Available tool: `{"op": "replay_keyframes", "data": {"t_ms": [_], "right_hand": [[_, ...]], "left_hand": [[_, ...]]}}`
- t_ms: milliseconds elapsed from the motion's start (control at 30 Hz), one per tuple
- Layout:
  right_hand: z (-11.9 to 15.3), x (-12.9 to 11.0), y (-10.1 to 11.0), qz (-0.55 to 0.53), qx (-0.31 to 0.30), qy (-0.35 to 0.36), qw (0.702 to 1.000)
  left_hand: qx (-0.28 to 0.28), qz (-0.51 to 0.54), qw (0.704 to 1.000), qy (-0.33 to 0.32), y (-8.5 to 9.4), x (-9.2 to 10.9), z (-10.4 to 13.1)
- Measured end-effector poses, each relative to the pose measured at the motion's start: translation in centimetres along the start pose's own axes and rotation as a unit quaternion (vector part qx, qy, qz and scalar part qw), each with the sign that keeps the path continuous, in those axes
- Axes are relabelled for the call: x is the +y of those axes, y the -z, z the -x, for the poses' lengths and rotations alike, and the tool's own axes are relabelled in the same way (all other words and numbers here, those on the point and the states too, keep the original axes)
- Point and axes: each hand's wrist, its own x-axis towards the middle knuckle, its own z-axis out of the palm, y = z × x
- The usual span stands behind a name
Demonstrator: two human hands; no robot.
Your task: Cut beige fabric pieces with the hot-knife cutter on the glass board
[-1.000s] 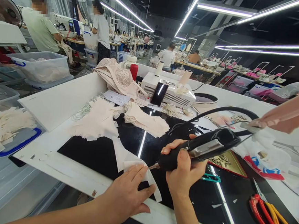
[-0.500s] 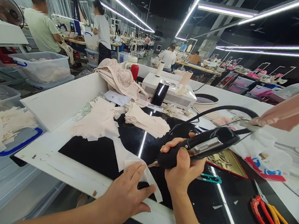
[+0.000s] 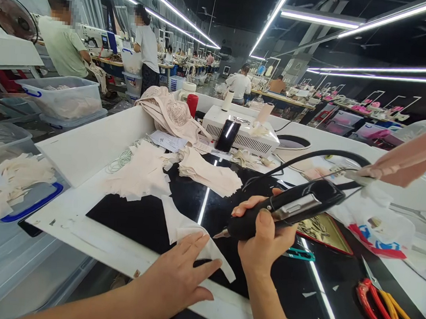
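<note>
My left hand (image 3: 180, 270) lies with its fingers spread on a pale fabric piece (image 3: 173, 220) over the black glossy board (image 3: 126, 226). The fabric curves from under my fingertips toward the board's front edge. My right hand (image 3: 265, 242) is wrapped round a black corded hand tool (image 3: 298, 203) with a metal side plate. Its pointed metal tip is low, beside my left fingertips and close to the fabric's edge; I cannot tell if it touches. Beyond lie a stack of beige cut pieces (image 3: 208, 171) and a wider pile of pale fabric pieces (image 3: 136, 170).
Red-handled scissors (image 3: 374, 305), a teal thread snipper (image 3: 299, 254) and a tray of small metal parts (image 3: 334, 233) lie on the right. A phone (image 3: 227, 135) leans on a vented white box (image 3: 250, 133). The tool's cable (image 3: 301, 164) loops behind my right hand. Co-workers are further back.
The view has shifted slightly. My right hand and the tool have moved a little to the right, with the tip still near the fabric. My left hand keeps pressing in nearly the same place.
</note>
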Motion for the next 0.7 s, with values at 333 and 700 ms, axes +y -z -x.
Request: {"op": "replay_keyframes", "data": {"t_ms": [333,700], "right_hand": [[0.7,-2.2,1.0,-0.017,-0.011,-0.026,0.999],[2.5,-4.5,2.6,-0.037,-0.031,-0.031,0.998]], "left_hand": [[-0.048,0.016,0.996,-0.067,2.8,-6.3,-0.5],[-0.089,-0.152,0.984,0.016,0.3,-1.3,-1.8]]}}
